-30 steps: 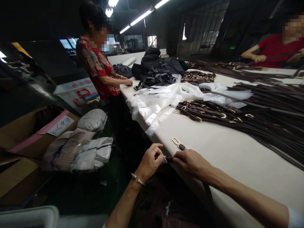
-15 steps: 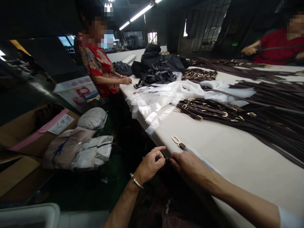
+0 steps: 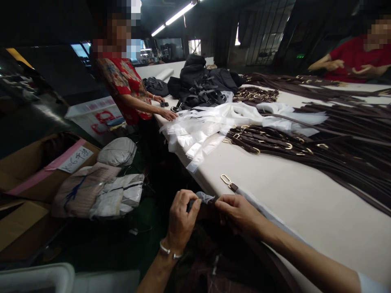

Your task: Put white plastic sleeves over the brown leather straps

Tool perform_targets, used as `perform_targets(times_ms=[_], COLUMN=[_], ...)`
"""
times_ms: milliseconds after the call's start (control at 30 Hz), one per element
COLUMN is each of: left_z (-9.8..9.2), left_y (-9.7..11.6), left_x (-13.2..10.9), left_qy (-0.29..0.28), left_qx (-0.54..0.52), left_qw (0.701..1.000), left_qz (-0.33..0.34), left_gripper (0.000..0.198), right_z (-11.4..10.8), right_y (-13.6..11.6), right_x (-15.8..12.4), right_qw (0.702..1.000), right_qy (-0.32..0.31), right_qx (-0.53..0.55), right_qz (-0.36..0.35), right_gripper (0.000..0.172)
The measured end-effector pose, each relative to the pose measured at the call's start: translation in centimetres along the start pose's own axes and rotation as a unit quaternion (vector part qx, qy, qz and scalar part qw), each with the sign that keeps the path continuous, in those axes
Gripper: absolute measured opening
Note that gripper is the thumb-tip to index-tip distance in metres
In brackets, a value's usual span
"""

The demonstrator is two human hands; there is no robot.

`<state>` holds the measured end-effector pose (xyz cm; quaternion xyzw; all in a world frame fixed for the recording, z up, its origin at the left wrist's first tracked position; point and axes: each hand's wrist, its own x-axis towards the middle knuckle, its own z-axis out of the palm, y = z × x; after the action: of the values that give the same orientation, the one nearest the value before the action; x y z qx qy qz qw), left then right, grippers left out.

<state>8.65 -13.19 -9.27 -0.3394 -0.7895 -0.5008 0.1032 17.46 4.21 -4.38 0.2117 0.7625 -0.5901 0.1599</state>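
Observation:
At the table's near edge, my left hand (image 3: 182,215), with a silver bracelet at the wrist, is closed on a crumpled translucent plastic sleeve (image 3: 205,198). Close to its right, my right hand (image 3: 236,211) pinches the dark brown end of a strap (image 3: 213,202), where the plastic meets it. Just beyond that hand, a gold oval ring (image 3: 226,179) with a short brown tab lies on the table. From the tab a plastic-covered strap (image 3: 253,201) runs back under my right forearm. The far ends of both pieces are hidden.
On the white table (image 3: 293,191) lie brown straps with gold buckles (image 3: 275,142), clear plastic sleeves (image 3: 214,124) and black bags (image 3: 204,79). One co-worker (image 3: 128,89) stands at the left edge, another (image 3: 351,61) across. Cartons (image 3: 36,171) and wrapped bundles (image 3: 117,152) sit on the floor.
My left hand has moved left, away from my right, and a stretch of plastic now shows between them. The left co-worker's hand has reached toward the plastic sleeves.

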Motion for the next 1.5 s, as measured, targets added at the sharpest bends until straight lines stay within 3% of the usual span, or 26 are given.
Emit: perform_targets(times_ms=[133, 300, 500, 567, 767, 867, 1000, 1067, 1133, 1233, 1300, 1367, 1433, 1500], left_z=[0.7, 1.7, 1.6, 1.6, 2.2, 2.6, 3.5, 3.8, 3.9, 3.4, 3.0, 2.9, 3.0, 3.3], left_y=[0.4, 0.5, 1.2, 1.3, 1.0, 1.1, 1.4, 1.7, 2.0, 2.4, 2.8, 3.2, 3.5, 3.4], left_x=[-1.4, -1.5, -0.3, 0.0, 0.0, -0.3, -1.3, -1.9, -2.2, -2.2, -2.0, -1.9, -2.1, -2.5], left_qy=[-0.061, -0.078, -0.147, -0.168, -0.184, -0.168, -0.113, -0.090, -0.083, -0.088, -0.093, -0.096, -0.091, -0.085], left_qx=[0.015, 0.028, -0.049, -0.069, 0.034, 0.077, 0.123, 0.131, 0.124, 0.094, 0.080, 0.092, 0.131, 0.162], left_qw=[0.997, 0.996, 0.981, 0.973, 0.982, 0.983, 0.986, 0.987, 0.989, 0.991, 0.991, 0.991, 0.987, 0.980], left_qz=[0.033, 0.041, -0.120, -0.141, -0.034, -0.018, -0.008, -0.007, -0.014, -0.037, -0.044, -0.023, 0.025, 0.073], left_gripper=[0.008, 0.013, 0.010, 0.009, 0.014, 0.014, 0.013, 0.013, 0.013, 0.014, 0.015, 0.016, 0.017, 0.017], right_z=[0.4, 0.6, -0.1, -0.3, -0.5, -0.2, 0.7, 1.1, 1.4, 1.4, 1.3, 1.2, 1.1, 0.9], right_y=[0.6, 0.7, 0.5, 0.3, 0.2, 0.4, 1.0, 1.5, 1.9, 2.4, 2.5, 2.4, 2.1, 1.7], right_x=[-0.2, -0.9, -1.6, -1.8, -2.2, -2.2, -1.5, -1.1, -0.9, -1.3, -1.8, -2.1, -2.1, -1.8], right_qw=[0.999, 0.996, 0.960, 0.950, 0.937, 0.955, 0.995, 0.994, 0.991, 0.988, 0.946, 0.897, 0.880, 0.913], right_qy=[-0.006, 0.039, 0.069, 0.064, 0.054, 0.077, 0.085, 0.063, 0.063, 0.121, 0.145, 0.131, 0.121, 0.121], right_qx=[0.038, -0.065, -0.237, -0.271, -0.315, -0.260, -0.029, 0.089, 0.122, -0.065, -0.260, -0.396, -0.437, -0.367], right_qz=[-0.025, -0.052, -0.133, -0.143, -0.139, -0.119, -0.033, -0.004, 0.004, -0.065, -0.128, -0.145, -0.138, -0.133], right_gripper=[0.039, 0.033, 0.030, 0.030, 0.030, 0.028, 0.036, 0.043, 0.045, 0.033, 0.026, 0.024, 0.024, 0.021])
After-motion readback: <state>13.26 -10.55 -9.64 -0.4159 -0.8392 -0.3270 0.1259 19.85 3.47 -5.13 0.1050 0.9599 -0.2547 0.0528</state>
